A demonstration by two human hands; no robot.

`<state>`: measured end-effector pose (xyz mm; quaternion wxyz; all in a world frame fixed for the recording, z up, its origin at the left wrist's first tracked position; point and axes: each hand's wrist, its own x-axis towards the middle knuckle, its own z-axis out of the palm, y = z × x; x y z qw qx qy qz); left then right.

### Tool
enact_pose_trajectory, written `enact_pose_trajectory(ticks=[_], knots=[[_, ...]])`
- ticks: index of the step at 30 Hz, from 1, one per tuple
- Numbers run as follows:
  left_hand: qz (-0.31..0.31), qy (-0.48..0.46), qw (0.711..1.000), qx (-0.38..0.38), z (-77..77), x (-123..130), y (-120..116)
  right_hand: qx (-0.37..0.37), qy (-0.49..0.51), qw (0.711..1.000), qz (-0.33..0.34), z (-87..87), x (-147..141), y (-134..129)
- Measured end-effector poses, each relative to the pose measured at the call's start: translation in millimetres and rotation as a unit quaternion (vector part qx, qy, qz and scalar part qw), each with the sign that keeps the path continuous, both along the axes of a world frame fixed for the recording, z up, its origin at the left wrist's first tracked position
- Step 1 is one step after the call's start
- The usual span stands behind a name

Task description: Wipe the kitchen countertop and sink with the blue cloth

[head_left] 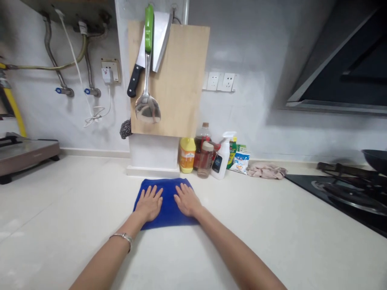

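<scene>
"What do you see, from the left?"

"I see the left hand (149,206) lying flat, fingers straight and slightly spread, gripping nothing. Under it is the blue cloth (168,206), soft-looking, almost rectangular, on the smooth pale counter (272,213)."

"And the right hand (188,201)?"

"Also flat upon the cloth, fingers apart, nothing grasped. Farther right I see a white spray bottle (222,159), then a crumpled rag (267,171)."

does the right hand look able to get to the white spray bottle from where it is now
Probably yes: the right hand lies flat on the blue cloth, and nothing seems to stand between it and the white spray bottle across the counter.
</scene>
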<state>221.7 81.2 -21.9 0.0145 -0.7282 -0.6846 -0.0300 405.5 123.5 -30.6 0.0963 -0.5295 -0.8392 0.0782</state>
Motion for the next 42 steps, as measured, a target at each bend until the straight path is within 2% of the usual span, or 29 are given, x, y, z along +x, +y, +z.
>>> enact_pose_trajectory(ticks=[4, 9, 14, 19, 25, 30, 37, 42], knots=[[-0.027, 0.001, 1.0, 0.007, -0.7, 35.8, -3.2, 0.007, -0.01, 1.0, -0.027, -3.5, 37.0, -3.7], [-0.056, -0.003, 0.998, 0.015, -1.3, 72.8, -24.5, 0.012, -0.016, 0.999, -0.05, -6.3, 77.1, -27.6], [-0.075, -0.004, 0.997, 0.01, -0.7, 92.5, -53.4, 0.02, -0.017, 0.997, -0.068, -7.7, 98.0, -62.2], [-0.099, -0.003, 0.995, 0.005, 3.3, 99.9, -84.5, 0.011, -0.01, 0.996, -0.082, -2.2, 105.1, -102.8], [-0.127, 0.007, 0.992, 0.016, -3.4, 92.1, -107.4, 0.02, 0.007, 0.995, -0.096, 1.1, 101.6, -146.7], [-0.144, 0.007, 0.989, 0.022, -8.7, 75.6, -117.4, 0.019, 0.014, 0.995, -0.098, 2.4, 87.7, -167.1], [-0.146, -0.034, 0.989, 0.017, -5.4, 44.3, -129.8, 0.028, -0.002, 0.996, -0.09, 0.9, 50.5, -174.4], [-0.099, -0.038, 0.994, 0.009, -6.8, 3.9, -128.1, 0.022, -0.006, 0.999, -0.047, 1.1, 11.4, -161.4]])
